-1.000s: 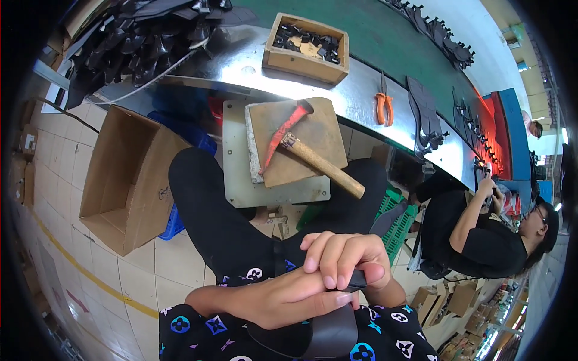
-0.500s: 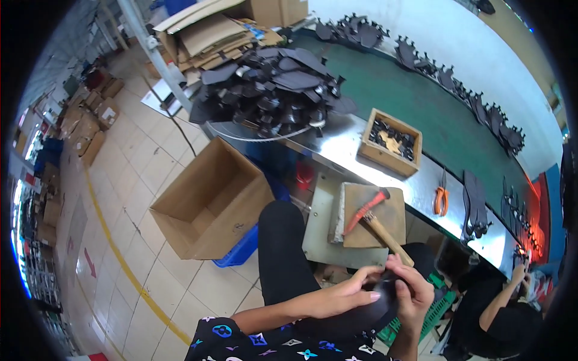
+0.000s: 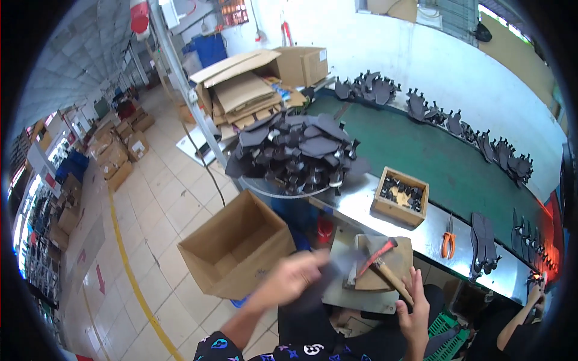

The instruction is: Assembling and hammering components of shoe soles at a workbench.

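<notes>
Dark shoe sole (image 3: 344,265), 1: smeared by blur, outline unclear; at the left hand, in the air between the cardboard box and the tan slab.

Left hand (image 3: 294,280), 1: blurred, fingers curled, apparently gripping the sole by one end.

Right hand (image 3: 415,313), 1: fingers spread and raised, nothing held; near the butt of the hammer handle.

Hammer (image 3: 381,265), 1: red head, wooden handle; lying across the slab, handle slanting toward the right hand.

Tan slab (image 3: 401,257), 1: square, resting on 1 pale base plate (image 3: 343,242).

Cardboard box (image 3: 265,259), 1: brown, on the left, mouth upward, beside the left forearm.

Counter (image 3: 435,236), 1: metal edge along a green surface (image 3: 421,141). On it:
– wooden box (image 3: 397,213), 1, holding small black parts (image 3: 414,200), too many and too small to count;
– pliers (image 3: 448,242), 1, orange handles;
– stack of dark soles (image 3: 481,237), 1, lying right of the pliers, pieces overlapping;
– heaped soles (image 3: 301,147), 1 large pile at the left end, uncountable;
– row of soles (image 3: 453,122), 1, along the far edge, number unclear.

Green crate (image 3: 447,342), 1: low, right of the right hand.

Co-worker's hand (image 3: 534,293), at least 1: far right, by the counter's edge; hold unclear.
</notes>
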{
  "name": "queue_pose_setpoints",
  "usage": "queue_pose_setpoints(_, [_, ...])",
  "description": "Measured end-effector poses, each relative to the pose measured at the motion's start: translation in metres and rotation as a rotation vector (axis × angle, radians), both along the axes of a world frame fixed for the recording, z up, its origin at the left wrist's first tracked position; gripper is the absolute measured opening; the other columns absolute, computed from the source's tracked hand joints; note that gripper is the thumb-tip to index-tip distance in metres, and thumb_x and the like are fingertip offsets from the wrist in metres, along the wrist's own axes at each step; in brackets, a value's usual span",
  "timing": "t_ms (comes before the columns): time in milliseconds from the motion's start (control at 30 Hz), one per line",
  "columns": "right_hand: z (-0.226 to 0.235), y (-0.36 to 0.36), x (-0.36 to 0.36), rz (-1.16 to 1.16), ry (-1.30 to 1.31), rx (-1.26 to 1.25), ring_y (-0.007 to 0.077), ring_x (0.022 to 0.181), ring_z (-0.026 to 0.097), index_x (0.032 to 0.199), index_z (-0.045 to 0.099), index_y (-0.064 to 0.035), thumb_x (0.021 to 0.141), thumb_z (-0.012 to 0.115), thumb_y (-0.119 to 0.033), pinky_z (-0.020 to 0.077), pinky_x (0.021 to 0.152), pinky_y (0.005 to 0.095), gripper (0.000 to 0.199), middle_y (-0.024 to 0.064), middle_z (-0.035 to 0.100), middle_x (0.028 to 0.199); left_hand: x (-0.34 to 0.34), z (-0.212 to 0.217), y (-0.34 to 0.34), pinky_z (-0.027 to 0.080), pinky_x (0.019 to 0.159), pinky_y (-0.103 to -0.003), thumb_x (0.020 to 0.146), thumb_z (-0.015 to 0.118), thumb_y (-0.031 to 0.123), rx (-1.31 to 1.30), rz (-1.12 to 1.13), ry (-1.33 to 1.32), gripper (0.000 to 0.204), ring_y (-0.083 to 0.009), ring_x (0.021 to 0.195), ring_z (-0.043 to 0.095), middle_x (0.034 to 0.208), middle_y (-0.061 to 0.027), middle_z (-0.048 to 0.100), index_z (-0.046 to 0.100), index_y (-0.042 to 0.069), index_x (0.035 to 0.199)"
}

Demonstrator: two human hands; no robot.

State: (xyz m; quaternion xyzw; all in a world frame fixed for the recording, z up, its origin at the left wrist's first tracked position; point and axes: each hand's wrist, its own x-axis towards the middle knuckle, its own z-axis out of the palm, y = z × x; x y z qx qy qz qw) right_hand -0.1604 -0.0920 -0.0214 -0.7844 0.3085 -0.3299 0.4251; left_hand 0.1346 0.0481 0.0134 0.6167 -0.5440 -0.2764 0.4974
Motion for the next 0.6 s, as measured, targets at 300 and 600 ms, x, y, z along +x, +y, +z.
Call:
queue_pose_setpoints(300, [-0.014,-0.030,-0.042,-0.243,-0.157,0.149,0.0217,0.102,0.070,0.148,0.037,0.0045,0.096,0.056,-0.006,0.0535,0.088,0.0308,0.056,0.0206,0.055,0.142,0.335,0.116,-0.191,0.051,0.078,-0.042,0.097,0.054,0.047,-0.056,0.737,-0.559,0.056,-0.0372,0.092,0.070,0.096,-0.0235,0.072,0.061,-0.001,0.126])
queue_pose_setpoints(600, [-0.095,-0.189,-0.200,-1.226,0.282,-0.496,0.0435,0.106,0.057,0.129,0.055,0.0038,0.090,0.069,-0.033,0.0472,0.090,0.0473,0.055,0.0257,0.062,0.107,0.461,0.049,-0.197,0.037,0.108,-0.040,0.103,0.047,0.031,0.291,0.428,-0.683,0.039,-0.0334,0.131,0.048,0.132,-0.0185,0.059,0.062,0.000,0.123])
